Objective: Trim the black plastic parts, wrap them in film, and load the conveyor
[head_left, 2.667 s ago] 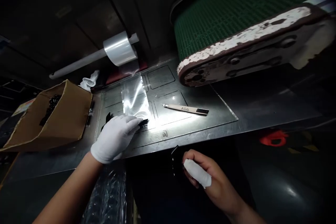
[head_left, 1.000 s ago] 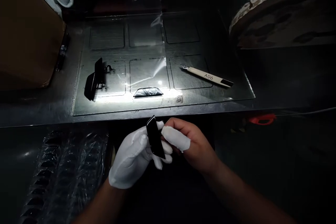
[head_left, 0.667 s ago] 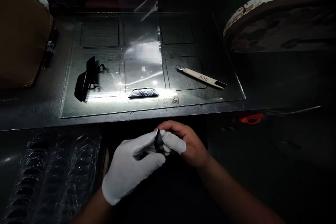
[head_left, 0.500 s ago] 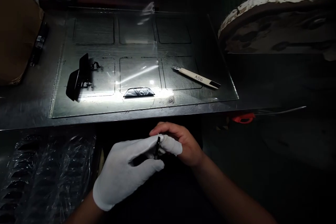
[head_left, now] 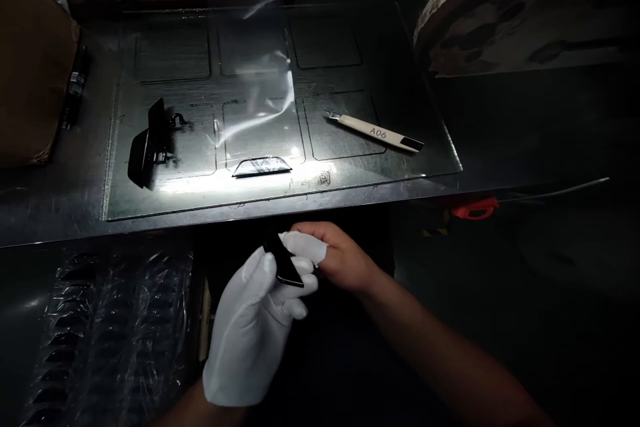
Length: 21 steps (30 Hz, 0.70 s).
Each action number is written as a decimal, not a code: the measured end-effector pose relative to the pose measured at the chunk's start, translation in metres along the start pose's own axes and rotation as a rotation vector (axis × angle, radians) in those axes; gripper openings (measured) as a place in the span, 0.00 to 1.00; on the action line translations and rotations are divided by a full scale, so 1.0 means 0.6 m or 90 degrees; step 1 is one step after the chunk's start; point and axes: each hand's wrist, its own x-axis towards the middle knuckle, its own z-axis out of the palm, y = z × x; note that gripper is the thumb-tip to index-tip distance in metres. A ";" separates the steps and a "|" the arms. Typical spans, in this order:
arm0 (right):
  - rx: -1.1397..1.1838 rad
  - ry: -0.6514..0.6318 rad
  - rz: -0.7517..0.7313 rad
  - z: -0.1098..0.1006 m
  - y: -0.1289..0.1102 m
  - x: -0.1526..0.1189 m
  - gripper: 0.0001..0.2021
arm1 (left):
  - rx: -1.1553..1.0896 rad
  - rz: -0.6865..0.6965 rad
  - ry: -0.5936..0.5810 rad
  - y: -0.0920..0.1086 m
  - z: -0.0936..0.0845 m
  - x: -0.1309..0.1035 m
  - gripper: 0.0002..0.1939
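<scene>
Pinching a black part [head_left: 287,269] in our left hand [head_left: 250,330], our right hand [head_left: 345,259] touching, grip unclear, we likely need steadiness next.

We read "A06", dark print, on the slim cream craft knife with black end [head_left: 377,133]. Label on black cylindrical pen [head_left: 75,87]: too small to read.

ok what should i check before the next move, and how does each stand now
1. Glossy black plastic piece held in white-gloved left hand: ok
2. Right hand, white-covered thumb, gripping it too: cannot tell
3. Beige-handled knife marked A06 out of both hands: ok
4. Knife tip covered: not ok, bare metal
5. Black trapezoid piece lying on clear sheet: ok
6. Held piece's underside clean: cannot tell, hidden
</scene>
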 end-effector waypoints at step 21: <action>-0.469 0.128 -0.618 -0.046 -0.002 -0.061 0.22 | 0.045 -0.049 -0.135 0.009 -0.037 0.007 0.37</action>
